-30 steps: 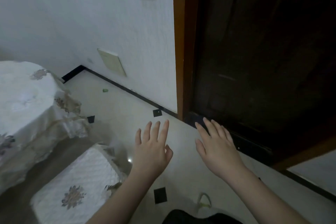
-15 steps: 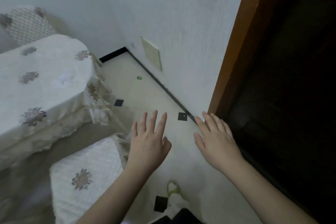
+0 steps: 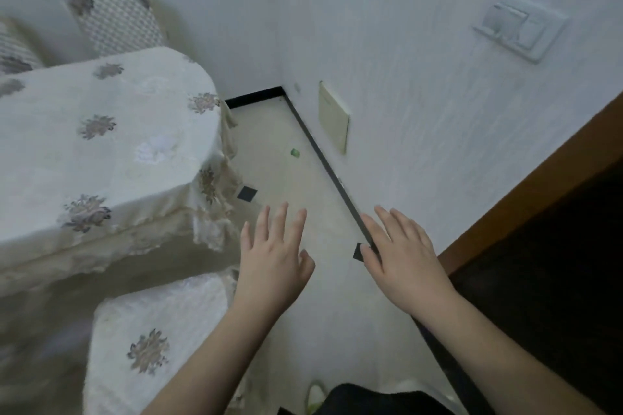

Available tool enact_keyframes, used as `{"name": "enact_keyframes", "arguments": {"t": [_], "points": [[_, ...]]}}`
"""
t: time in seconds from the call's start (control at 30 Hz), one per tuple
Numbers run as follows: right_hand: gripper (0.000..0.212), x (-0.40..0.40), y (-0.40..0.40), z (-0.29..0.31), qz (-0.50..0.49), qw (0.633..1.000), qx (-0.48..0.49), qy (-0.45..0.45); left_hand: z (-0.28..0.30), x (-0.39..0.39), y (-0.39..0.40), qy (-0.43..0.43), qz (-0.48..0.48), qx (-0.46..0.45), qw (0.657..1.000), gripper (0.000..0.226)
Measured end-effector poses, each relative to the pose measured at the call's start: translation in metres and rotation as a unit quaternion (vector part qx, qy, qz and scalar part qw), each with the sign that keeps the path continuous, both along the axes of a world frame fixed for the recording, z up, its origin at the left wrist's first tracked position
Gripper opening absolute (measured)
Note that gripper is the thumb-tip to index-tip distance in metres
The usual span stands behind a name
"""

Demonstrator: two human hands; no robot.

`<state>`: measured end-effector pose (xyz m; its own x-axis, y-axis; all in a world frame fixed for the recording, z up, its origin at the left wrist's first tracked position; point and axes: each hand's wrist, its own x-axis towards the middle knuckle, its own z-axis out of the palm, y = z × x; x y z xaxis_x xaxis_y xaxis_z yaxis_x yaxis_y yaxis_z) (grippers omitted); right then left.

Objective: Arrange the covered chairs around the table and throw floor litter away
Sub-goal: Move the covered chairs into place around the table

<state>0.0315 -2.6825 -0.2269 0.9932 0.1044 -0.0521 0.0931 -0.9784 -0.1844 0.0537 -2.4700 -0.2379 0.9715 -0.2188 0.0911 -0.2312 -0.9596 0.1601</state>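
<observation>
Both hands, left (image 3: 273,266) and right (image 3: 403,259), are held out flat with fingers spread and nothing gripped, probably readied for the small green scrap of litter (image 3: 295,152) lying far ahead on the cream tiled floor (image 3: 286,131), right of the white floral-clothed table (image 3: 101,131); 1 white covered chair (image 3: 151,340) is seen near left

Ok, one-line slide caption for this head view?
Both open hands, left and right, reach over the floor toward green litter beside the covered table.
</observation>
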Motion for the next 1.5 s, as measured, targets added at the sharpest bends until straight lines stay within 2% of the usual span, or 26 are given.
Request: {"name": "enact_keyframes", "arguments": {"t": [0.13,0.37,0.6,0.83,1.03,1.23,1.5], "points": [[0.056,0.049,-0.002,-0.008,0.032,0.999,0.002,0.003,0.001,0.045,-0.001,-0.001,0.052,-0.016,0.999,0.072],[0.057,0.154,-0.013,-0.020,0.096,0.995,0.011,-0.001,-0.010,0.123,-0.015,0.035,0.103,0.040,0.993,0.073],[0.057,0.254,-0.001,-0.015,0.181,0.983,0.017,0.003,0.002,0.189,-0.008,0.016,0.188,0.035,0.981,0.072],[0.058,0.330,0.072,-0.013,0.273,0.962,0.019,0.001,-0.016,0.208,0.055,0.052,0.296,0.012,0.954,0.067],[0.057,0.385,0.161,-0.021,0.325,0.945,0.022,0.009,-0.026,0.243,0.127,0.037,0.346,0.001,0.938,0.064],[0.057,0.431,0.242,-0.021,0.359,0.933,0.030,0.024,-0.032,0.284,0.197,0.047,0.356,-0.004,0.933,0.066],[0.059,0.491,0.297,-0.042,0.381,0.924,0.017,0.036,-0.051,0.349,0.251,0.088,0.347,0.022,0.934,0.067]]}}
